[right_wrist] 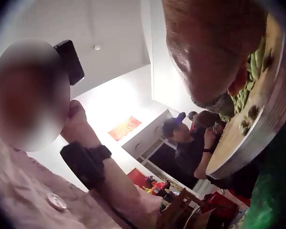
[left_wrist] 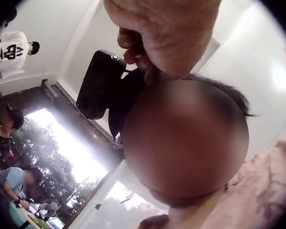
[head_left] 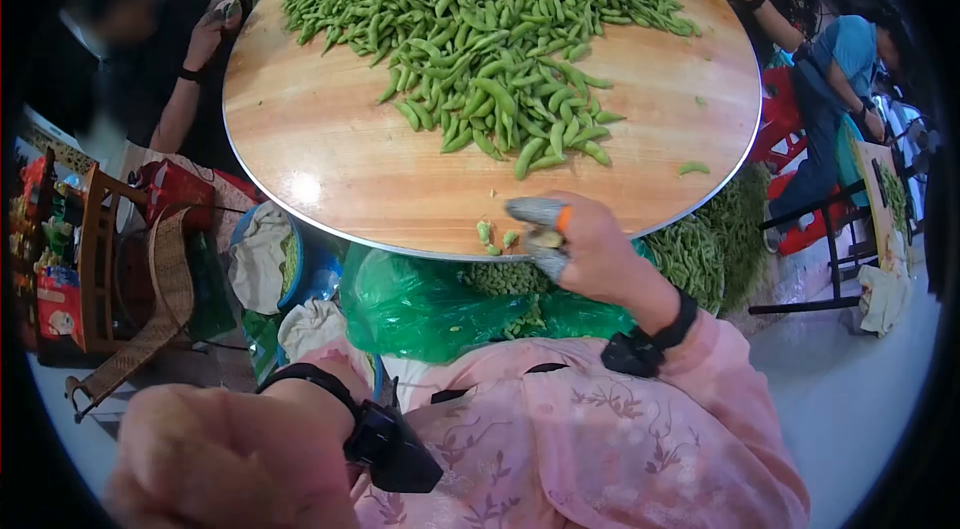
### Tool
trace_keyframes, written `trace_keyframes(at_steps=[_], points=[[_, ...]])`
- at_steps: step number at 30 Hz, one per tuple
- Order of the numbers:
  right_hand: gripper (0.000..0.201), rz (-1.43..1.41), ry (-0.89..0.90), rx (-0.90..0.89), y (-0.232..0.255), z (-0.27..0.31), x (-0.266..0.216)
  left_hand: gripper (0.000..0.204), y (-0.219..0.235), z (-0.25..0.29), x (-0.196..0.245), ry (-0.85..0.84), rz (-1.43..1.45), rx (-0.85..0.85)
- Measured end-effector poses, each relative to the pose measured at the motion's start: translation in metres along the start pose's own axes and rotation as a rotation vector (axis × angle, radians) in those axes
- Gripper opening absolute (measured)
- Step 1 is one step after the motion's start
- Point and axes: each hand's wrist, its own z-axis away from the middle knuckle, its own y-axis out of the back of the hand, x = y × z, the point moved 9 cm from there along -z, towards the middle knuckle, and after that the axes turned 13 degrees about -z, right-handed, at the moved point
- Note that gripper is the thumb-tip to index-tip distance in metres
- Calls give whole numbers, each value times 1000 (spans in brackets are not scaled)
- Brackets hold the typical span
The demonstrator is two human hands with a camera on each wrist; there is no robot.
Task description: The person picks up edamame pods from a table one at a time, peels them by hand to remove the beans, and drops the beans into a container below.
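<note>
Resting at the near rim of the round wooden bench (head_left: 330, 169), the right hand (head_left: 590, 254) pinches a green soybean pod (head_left: 545, 240) in taped fingers (head_left: 535, 211); the left hand (head_left: 215, 464), raised toward the head, is curled, whether holding anything I cannot tell

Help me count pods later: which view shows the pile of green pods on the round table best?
The head view: the pile of green pods lies spread across the round table, seen from above. The right wrist view catches only a few pods at the table's edge; the left wrist view shows none.

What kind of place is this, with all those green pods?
Probably a communal food-prep room: a round wooden table heaped with edamame pods, more pods in green bags below, other seated people working.
</note>
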Motion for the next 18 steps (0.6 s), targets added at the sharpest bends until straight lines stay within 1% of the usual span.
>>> trace_keyframes(at_steps=[1, 3, 4, 5, 6, 7, 8, 9, 10, 11, 12, 13, 15, 16, 18], points=[[37, -1, -10, 1, -9, -6, 4, 21, -3, 12, -5, 73, 249, -69], [38, -13, 220, -66, -28, -15, -8, 14, -3, 8, -1, 222, 740, -201], [38, -13, 221, -59, -30, -14, -4, 10, -8, 13, 6, 296, 981, -265], [37, 14, 230, -129, -40, -11, -1, 7, -9, 13, 13, 368, 1221, -328], [37, 41, 242, -199, -49, -9, -1, 3, -8, 0, 33, 437, 1460, -391], [37, 36, 244, -193, -49, -6, -2, 2, -9, -5, 51, 501, 1700, -456], [38, -73, 135, -308, -57, 0, 5, 5, -3, -14, 69, 563, 1941, -526], [40, -180, 24, -418, -64, 10, 12, 8, -2, -31, 104, 627, 2185, -594], [40, -177, 25, -410, -60, 17, 10, 12, -15, 9, 109, 692, 2430, -659], [39, -97, 129, -357, -53, 25, 0, 15, 13, -22, 123, 753, 2674, -725], [38, -18, 232, -304, -44, 32, -10, 19, 22, -17, 133, 811, 2916, -793], [38, -17, 235, -301, -36, 36, -14, 19, 48, -20, 159, 587, 2882, -813], [34, 157, 211, -208, -11, 42, -21, 20, 93, -17, 203, 124, 2651, -1018], [34, 153, 207, -208, -1, 48, -25, 20, 105, -17, 214, 119, 2652, -1022], [28, -94, -330, -44, 28, 62, 15, 22, 128, -13, 235, -82, 2401, -1014]])
